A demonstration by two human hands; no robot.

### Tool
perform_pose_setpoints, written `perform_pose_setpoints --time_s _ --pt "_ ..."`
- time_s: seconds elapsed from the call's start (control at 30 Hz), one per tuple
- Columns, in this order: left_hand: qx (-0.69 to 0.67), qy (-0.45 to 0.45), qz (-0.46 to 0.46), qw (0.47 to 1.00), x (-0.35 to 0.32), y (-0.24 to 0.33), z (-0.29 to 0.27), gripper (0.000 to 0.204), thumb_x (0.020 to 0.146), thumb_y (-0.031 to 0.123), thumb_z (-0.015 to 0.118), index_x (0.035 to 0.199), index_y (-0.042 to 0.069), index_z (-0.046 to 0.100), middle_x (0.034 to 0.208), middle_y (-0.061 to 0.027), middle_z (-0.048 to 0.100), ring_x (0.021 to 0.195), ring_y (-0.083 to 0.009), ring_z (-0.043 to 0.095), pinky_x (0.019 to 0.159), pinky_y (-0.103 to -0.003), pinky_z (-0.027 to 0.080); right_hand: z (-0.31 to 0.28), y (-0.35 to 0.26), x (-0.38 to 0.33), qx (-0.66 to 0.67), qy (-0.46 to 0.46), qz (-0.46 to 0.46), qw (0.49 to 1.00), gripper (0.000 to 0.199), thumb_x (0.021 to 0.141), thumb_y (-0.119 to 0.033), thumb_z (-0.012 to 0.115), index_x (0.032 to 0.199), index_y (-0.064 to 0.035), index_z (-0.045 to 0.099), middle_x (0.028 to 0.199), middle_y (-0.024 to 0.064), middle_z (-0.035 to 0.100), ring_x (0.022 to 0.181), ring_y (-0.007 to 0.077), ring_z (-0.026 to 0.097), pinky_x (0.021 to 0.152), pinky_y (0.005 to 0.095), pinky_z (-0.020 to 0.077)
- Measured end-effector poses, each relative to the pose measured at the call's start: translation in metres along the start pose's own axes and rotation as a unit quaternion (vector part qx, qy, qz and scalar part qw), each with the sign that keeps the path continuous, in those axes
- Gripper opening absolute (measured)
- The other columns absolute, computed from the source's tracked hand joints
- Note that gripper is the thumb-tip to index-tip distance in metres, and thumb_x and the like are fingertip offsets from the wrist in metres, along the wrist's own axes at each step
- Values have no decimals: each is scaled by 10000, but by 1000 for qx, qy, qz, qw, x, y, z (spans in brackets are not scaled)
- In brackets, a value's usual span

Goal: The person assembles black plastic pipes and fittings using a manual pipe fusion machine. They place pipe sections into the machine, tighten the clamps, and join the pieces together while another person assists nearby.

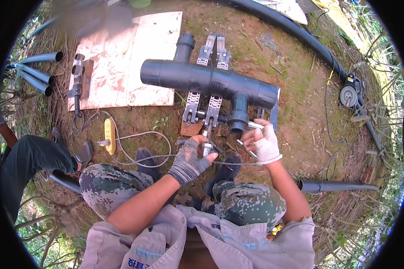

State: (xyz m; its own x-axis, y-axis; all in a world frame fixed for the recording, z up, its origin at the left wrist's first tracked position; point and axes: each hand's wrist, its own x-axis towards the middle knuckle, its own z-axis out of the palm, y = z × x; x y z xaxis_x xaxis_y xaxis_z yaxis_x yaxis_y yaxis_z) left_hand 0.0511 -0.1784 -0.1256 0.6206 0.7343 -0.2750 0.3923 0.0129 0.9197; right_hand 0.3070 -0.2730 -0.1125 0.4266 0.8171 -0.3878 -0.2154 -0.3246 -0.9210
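The left hand [191, 160], in a grey fingerless glove, is wrapped around the metal handle [207, 145] at the near end of a pipe clamp frame [207, 96]. The right hand [262, 142], in a white fingerless glove, pinches a slim metal tool [243, 145] with fingertips close together, just beside the downward branch of a black tee pipe fitting [208, 79]. That fitting lies crosswise in the clamp, on bare earth ahead of the person's camouflage-clad knees. Further left lie a yellow power strip [108, 134] with its cable, a pale board [130, 60] and several grey pipes [38, 71]. A long black pipe [296, 31] curves past on the right.
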Motion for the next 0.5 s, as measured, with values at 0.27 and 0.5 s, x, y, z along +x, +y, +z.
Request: perform_pose_setpoints --time_s 0.27,0.5 --pt "-89 4 -83 993 3 -5 -2 514 817 162 860 1176 49 509 985 -45 631 841 -114 614 771 -298 549 54 -53 27 128 2 223 966 665 950 -527 672 1376 -104 387 1279 131 515 753 242 669 477 342 568" --pt "-100 74 -90 988 13 -31 -2 475 887 226 807 1198 33 504 964 -54 646 871 -124 625 779 -310 545 73 -94 41 104 36 256 960 446 927 -547 677 1057 -137 557 760 49 614 527 168 582 492 344 553"
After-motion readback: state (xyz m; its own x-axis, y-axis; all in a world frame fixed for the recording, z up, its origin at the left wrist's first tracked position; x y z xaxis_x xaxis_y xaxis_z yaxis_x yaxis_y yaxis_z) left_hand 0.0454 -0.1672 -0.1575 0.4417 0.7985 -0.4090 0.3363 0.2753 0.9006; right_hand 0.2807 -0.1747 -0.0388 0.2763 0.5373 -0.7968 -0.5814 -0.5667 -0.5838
